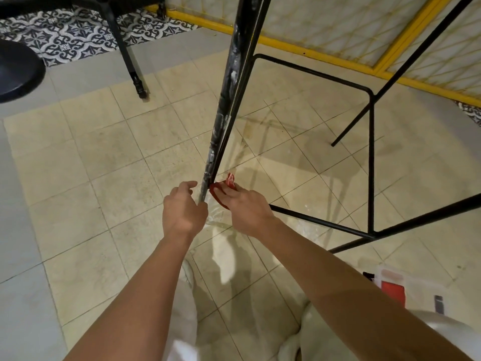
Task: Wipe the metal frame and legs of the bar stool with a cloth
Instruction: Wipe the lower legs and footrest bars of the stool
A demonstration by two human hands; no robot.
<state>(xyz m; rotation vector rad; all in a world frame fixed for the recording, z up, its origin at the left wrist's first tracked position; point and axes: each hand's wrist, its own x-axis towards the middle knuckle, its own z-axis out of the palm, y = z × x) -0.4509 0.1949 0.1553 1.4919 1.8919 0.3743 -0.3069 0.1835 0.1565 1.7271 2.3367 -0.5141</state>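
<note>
The thin-framed black metal bar stool [371, 152] stood on the beige tiled floor [78, 165], right in front of the person and filling the upper middle and right of the view. Its near leg [226, 100], a slanted black rod smeared with whitish marks, ran down from the top centre to the 2 hands. A bent black footrest bar [312, 71] spanned the legs beyond it, and another low rail [320, 222] ran off to the right behind the right wrist.

The left hand [183, 209] sat at the leg's lower end on its left side, fingers curled round the rod and holding it. The right hand [244, 207] gripped a bunched red cloth [220, 192] and pressed it against the right side of the same leg, just beside the left hand. A small fold of the cloth stuck up past the knuckles. The floor beneath both hands looked wet and shiny.

Behind the stool stood a yellow-framed lattice panel [338, 24]. Black-and-white patterned tiles [78, 35] covered the far left corner, where a black furniture leg [130, 61] came down and a round black disc [15, 71] lay at the left edge. At the lower right, near the person's right arm, sat a white plastic container [398, 287] with a red patch on it. Pale trousers [182, 321] showed between the forearms.
</note>
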